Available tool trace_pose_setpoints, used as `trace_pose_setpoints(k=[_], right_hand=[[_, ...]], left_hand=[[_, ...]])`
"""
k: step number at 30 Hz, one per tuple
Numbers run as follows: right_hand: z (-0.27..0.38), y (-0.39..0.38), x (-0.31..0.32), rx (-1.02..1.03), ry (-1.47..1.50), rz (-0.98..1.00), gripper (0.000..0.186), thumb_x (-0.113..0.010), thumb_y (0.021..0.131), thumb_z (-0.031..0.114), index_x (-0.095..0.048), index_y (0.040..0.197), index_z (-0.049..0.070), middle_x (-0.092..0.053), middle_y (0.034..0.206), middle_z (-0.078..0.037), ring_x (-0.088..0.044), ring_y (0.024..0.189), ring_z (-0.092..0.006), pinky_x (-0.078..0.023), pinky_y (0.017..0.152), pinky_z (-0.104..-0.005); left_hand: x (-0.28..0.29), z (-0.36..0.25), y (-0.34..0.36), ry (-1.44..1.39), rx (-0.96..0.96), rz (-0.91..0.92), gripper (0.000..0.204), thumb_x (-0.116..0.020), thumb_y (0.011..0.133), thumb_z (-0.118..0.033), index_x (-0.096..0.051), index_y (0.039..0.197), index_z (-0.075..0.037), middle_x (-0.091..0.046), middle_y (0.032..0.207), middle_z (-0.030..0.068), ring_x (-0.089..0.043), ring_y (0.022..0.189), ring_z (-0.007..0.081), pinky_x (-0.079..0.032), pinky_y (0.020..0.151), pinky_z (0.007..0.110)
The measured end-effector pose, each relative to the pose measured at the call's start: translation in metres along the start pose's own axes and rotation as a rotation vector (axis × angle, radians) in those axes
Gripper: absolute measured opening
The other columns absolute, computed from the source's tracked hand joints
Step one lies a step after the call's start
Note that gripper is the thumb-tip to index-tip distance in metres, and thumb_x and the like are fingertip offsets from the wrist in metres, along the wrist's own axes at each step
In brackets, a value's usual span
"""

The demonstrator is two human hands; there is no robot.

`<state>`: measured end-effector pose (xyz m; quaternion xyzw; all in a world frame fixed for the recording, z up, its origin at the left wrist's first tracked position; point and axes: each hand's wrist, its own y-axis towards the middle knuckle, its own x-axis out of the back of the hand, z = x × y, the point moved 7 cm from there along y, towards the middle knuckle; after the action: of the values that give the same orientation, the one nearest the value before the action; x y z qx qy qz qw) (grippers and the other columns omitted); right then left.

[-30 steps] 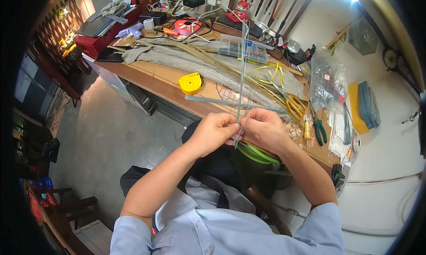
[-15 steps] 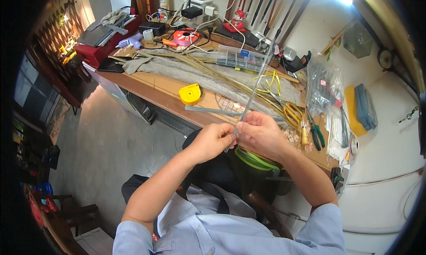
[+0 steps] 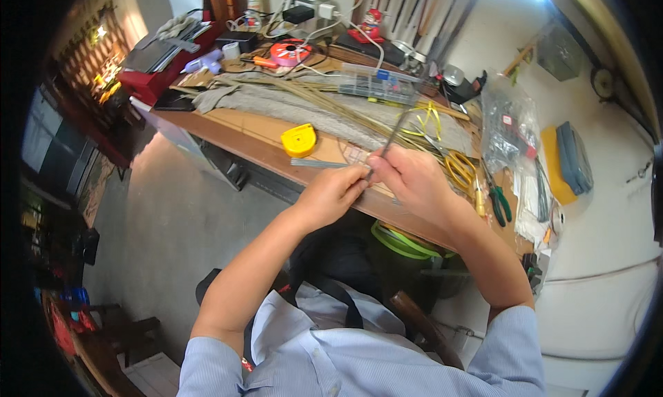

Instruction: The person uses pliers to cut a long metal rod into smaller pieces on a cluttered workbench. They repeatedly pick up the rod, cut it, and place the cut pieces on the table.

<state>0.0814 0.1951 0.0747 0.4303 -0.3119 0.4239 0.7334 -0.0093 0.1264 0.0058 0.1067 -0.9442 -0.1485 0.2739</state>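
Note:
A long, thin grey strip (image 3: 394,130) slants up and away from my two hands, its far end blurred by motion. My left hand (image 3: 330,195) is closed on its near end, thumb and fingers pressed together. Right beside it, my right hand (image 3: 416,183) is closed around the strip a little higher, and the two hands nearly touch. Both are over the front edge of the workbench (image 3: 242,153). Behind the left hand lies a bundle of thin grey rods (image 3: 314,163), with a yellow tape measure (image 3: 298,141) beyond it.
Yellow-handled scissors (image 3: 459,169), a yellow-handled tool (image 3: 479,198) and green-handled pliers (image 3: 498,204) lie to the right. Bamboo strips (image 3: 304,95) rest on grey cloth (image 3: 242,101), near a clear compartment box (image 3: 380,86). A green-rimmed container (image 3: 404,245) stands below the bench edge.
Both hands have risen and moved forward, from in front of the bench edge to over it. The strip has moved with them and still points up and away.

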Motion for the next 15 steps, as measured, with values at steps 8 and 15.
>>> trace_pose_setpoints(k=[8, 15], right_hand=[[0.002, -0.005, 0.006, 0.003, -0.015, -0.077, 0.018, -0.06, 0.09, 0.019, -0.065, 0.086, 0.002, -0.062, 0.068, -0.014, -0.061, 0.062, -0.0312, -0.047, 0.057, -0.0377], [0.003, -0.006, 0.004, 0.042, -0.037, -0.109, 0.02, -0.062, 0.089, 0.021, -0.065, 0.083, 0.002, -0.06, 0.065, -0.015, -0.059, 0.057, -0.0309, -0.046, 0.053, -0.0371]], left_hand=[[0.001, -0.003, -0.001, 0.074, -0.007, 0.003, 0.011, -0.057, 0.089, -0.012, -0.058, 0.096, -0.004, -0.063, 0.085, 0.018, -0.06, 0.081, 0.0376, -0.047, 0.067, 0.042], [0.001, -0.016, 0.0, -0.054, -0.035, -0.097, 0.016, -0.056, 0.091, -0.016, -0.06, 0.102, -0.005, -0.062, 0.085, 0.0192, -0.06, 0.079, 0.0387, -0.046, 0.066, 0.042]])
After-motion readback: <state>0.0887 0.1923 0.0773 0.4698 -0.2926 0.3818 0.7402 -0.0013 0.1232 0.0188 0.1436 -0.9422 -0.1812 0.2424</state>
